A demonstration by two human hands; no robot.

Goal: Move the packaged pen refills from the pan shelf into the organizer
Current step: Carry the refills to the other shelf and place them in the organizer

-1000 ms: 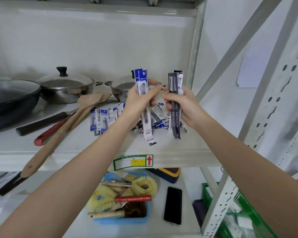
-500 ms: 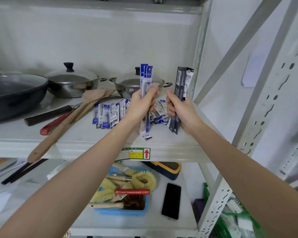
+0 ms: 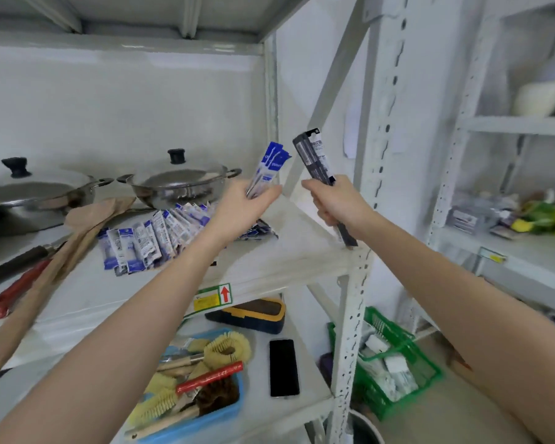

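Note:
My left hand point(image 3: 244, 205) grips a few blue-and-white refill packs point(image 3: 268, 168), held tilted above the pan shelf point(image 3: 289, 261). My right hand point(image 3: 337, 203) grips a bundle of black refill packs point(image 3: 314, 158) near the shelf's right upright post; their lower ends stick out below my fist. A fanned heap of more blue-and-white refill packs point(image 3: 148, 241) lies on the shelf in front of a lidded steel pan point(image 3: 180, 184). On the neighbouring shelf to the right sits a clear container of small items point(image 3: 474, 213), blurred.
A second lidded pan point(image 3: 36, 193), a wooden spatula point(image 3: 55, 261) and a red-handled tool point(image 3: 13, 293) lie at the left. Below are a blue tray of brushes point(image 3: 202, 379), a black phone point(image 3: 284, 368) and a green basket point(image 3: 394, 360). The perforated post point(image 3: 350, 315) stands between the racks.
My view has turned to the right, bringing the neighbouring rack into sight. Both hands have tilted and carried their packs rightwards, toward the post.

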